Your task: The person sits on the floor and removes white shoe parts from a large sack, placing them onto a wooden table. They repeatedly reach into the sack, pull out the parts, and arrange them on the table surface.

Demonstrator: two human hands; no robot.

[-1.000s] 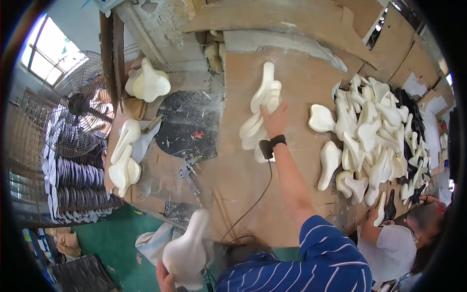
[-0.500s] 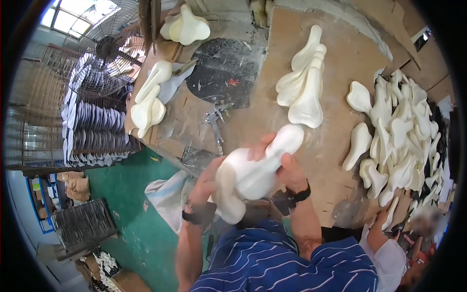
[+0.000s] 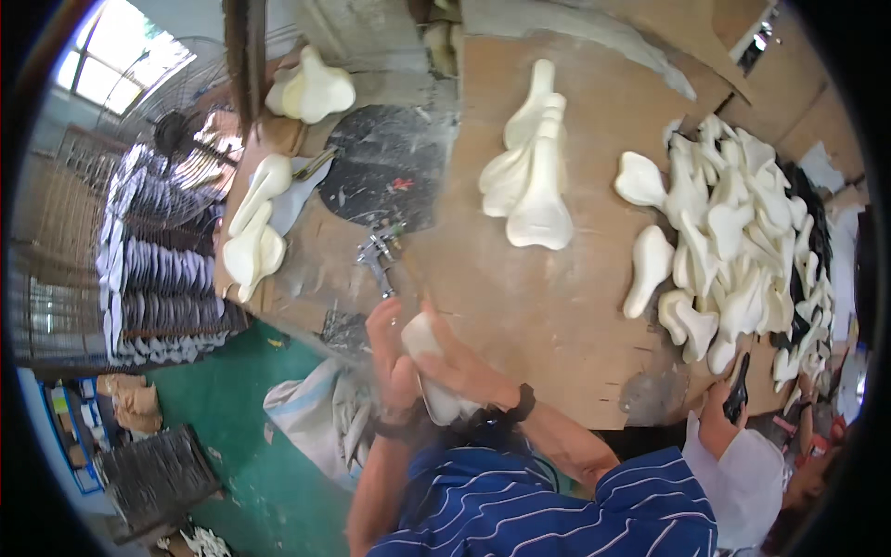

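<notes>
A white saddle-shaped foam pad (image 3: 424, 340) stands tilted between my two hands at the table's front edge, with its far end pointing away from me. My right hand (image 3: 457, 364) lies across it from the right, fingers wrapped over its side. Against its left side is my left hand (image 3: 393, 360), partly smeared by motion, its fingers curled up toward the table. The pad's lower part widens near my waist; whether it is one pad or two together I cannot tell. Just beyond my left fingertips, a metal spray gun (image 3: 378, 255) lies on the table.
Several foam pads (image 3: 540, 218) overlap in a row at mid-table. A large heap of them (image 3: 733, 232) lies at the right, more at the far left (image 3: 249, 251). A caged fan (image 3: 174, 135) stands by a loaded rack (image 3: 172, 269). Another person's hand (image 3: 719, 413) holds something black.
The pad has been turned from lying broadside to edge-on and brought lower and left. My right hand has moved left, close to my left hand. The view has shifted slightly rightward.
</notes>
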